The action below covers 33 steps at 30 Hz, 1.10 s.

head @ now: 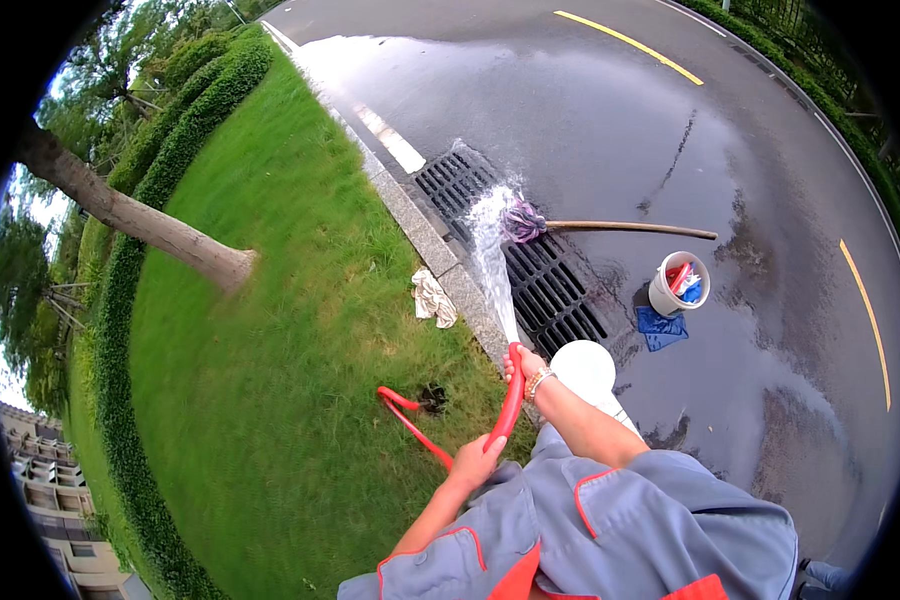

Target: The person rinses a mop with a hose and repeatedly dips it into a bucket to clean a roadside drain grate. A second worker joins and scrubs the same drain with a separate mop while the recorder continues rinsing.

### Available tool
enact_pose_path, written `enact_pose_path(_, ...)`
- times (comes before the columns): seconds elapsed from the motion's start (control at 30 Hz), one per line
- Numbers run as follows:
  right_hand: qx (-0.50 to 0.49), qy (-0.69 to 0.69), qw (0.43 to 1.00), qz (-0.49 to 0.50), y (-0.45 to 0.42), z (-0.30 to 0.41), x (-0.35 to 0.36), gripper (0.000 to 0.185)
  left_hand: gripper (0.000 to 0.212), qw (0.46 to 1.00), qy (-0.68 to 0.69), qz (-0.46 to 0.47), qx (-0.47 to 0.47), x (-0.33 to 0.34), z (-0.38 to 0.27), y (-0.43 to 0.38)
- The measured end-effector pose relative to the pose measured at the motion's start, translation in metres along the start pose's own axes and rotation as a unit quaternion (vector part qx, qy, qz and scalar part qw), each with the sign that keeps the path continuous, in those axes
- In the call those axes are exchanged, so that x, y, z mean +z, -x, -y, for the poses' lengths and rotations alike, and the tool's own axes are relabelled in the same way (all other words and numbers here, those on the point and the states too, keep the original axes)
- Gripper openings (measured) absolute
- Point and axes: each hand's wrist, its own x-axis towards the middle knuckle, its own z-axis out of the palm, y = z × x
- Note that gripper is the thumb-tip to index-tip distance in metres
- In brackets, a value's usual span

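My right hand (523, 365) grips a red hose (511, 401) close to its mouth. Further back along the hose, my left hand (478, 459) is closed around it. A strong jet of water (493, 262) leaves the hose and splashes against the purple and grey head of a string mop (525, 221). The mop head lies on a black metal drain grate (559, 296), its wooden handle (630, 226) stretching right over the wet road. Beside my right forearm is a white round bucket or lid (583, 371), partly hidden.
A bucket (665, 289) holding red, blue and white items stands on the road by a blue cloth (661, 328). A pale crumpled cloth (433, 300) lies on grass beside the stone kerb (424, 232). The hose runs past a dark hole (433, 398). A tree trunk (150, 221) rises at left.
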Motion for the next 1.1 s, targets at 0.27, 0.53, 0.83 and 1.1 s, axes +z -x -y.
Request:
enact_pose_path(0.27,-0.003,-0.037,0.999,-0.027,0.009,0.036,-0.034,0.038,0.041,0.996,-0.068,-0.005,0.065,0.015,-0.039,-0.018)
enact_pose_path(0.53,-0.011,0.003,1.0,-0.011,0.005,0.037,-0.02,0.038,0.042,0.997,-0.067,-0.007,0.029,0.007,-0.049,-0.013)
enact_pose_path(0.83,-0.001,0.032,0.999,-0.006,0.002,0.045,-0.011,0.04,0.045,0.999,-0.054,-0.001,0.0,0.014,-0.042,-0.025)
enact_pose_path(1.1,-0.013,-0.041,0.999,-0.016,0.009,0.064,-0.044,0.039,0.046,0.995,-0.096,0.033,0.0,0.017,-0.073,-0.027)
